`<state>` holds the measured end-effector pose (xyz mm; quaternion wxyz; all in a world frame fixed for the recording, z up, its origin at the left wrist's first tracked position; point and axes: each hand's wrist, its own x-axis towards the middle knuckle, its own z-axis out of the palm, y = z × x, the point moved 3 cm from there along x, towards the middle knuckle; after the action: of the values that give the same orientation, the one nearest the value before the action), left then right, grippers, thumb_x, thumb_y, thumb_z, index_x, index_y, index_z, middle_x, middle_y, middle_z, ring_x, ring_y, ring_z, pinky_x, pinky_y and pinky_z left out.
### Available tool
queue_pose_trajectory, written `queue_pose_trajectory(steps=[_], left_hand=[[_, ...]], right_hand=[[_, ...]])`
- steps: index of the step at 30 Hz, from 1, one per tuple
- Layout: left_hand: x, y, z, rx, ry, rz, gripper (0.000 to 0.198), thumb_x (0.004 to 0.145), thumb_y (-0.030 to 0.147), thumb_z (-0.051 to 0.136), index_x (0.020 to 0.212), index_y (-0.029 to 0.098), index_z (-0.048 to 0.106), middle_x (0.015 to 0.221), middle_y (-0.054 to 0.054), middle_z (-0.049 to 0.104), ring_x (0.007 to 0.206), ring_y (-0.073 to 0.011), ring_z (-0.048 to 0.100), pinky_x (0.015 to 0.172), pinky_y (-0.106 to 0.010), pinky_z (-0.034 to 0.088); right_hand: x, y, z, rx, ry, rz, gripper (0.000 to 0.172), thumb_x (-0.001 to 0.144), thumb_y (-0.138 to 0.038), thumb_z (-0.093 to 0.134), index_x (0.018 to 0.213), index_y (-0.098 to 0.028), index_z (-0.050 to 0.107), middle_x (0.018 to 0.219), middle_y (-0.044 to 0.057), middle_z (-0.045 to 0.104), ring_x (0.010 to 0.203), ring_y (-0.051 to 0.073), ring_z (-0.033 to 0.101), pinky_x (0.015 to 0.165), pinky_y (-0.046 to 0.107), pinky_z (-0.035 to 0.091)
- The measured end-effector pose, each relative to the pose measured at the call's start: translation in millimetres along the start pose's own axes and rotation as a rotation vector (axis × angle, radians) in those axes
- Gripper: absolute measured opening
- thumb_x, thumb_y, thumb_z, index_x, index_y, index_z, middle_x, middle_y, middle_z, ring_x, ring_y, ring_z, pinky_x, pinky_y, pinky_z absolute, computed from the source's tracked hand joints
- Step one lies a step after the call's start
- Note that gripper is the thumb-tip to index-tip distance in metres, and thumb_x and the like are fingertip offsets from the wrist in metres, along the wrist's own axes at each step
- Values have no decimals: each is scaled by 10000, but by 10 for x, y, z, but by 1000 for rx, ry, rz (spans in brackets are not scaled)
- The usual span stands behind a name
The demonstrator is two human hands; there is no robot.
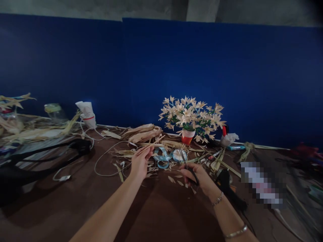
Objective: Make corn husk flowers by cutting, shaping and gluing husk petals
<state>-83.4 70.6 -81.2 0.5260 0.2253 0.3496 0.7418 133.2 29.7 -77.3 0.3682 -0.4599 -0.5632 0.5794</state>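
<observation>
My left hand [140,163] is closed on a thin strip of dried husk [149,145], which points up and to the right. In my right hand [196,176] is a pair of dark-handled scissors [186,162], its blades pointing away and slightly left. The scissors and the strip are apart. Beyond and between my hands lie a light blue ribbon [163,162] and a ribbon roll [179,155]. Small cut petal-shaped pieces [180,183] are scattered on the brown table [161,215] near my right hand.
Pale flowers [188,114] stand in a red cup [188,137] at the back. Dried husks [143,133] lie left of it. A white cable [97,161] and black straps [47,171] are at left; a black tool [230,191] and a blurred-out object [262,185] at right.
</observation>
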Motion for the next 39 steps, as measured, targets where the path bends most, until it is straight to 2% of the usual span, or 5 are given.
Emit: queue_pose_trajectory(steps=[17,24,29,35,39], left_hand=[[-554,4,372,391,-804,-208,59,490,95,576,483,145,607,776,-65,579,772,-197,544,685,-274,413],[-531,-143,339,101,-641,-440,254,599,231,639,840,151,640,775,-69,632,686,-168,584,657,-285,441],[-481,-264,289,264,-561,-420,201,624,290,681,697,109,633,659,-65,636,560,-125,572,566,-231,435],[-457,-216,296,276,-489,-357,220,565,265,729,691,133,605,635,-22,624,529,-107,557,544,-218,430],[-358,-108,263,210,-365,-236,190,576,254,720,648,131,594,592,4,607,514,-84,533,520,-186,412]], right_hand=[[-57,16,366,493,-74,55,294,578,-244,720,801,-176,542,602,-41,558,500,76,513,447,161,357],[-21,-18,330,410,175,-134,399,520,-327,747,804,-190,503,630,-44,515,488,79,472,451,190,383],[0,-9,294,271,300,-263,387,540,-298,742,826,-190,504,670,-27,519,574,96,485,528,201,418],[11,12,267,266,320,-242,385,554,-315,730,834,-188,498,646,-28,531,555,101,487,507,204,403],[-21,-46,283,218,135,-118,373,584,-389,699,821,-152,533,603,-17,559,523,103,502,493,211,399]])
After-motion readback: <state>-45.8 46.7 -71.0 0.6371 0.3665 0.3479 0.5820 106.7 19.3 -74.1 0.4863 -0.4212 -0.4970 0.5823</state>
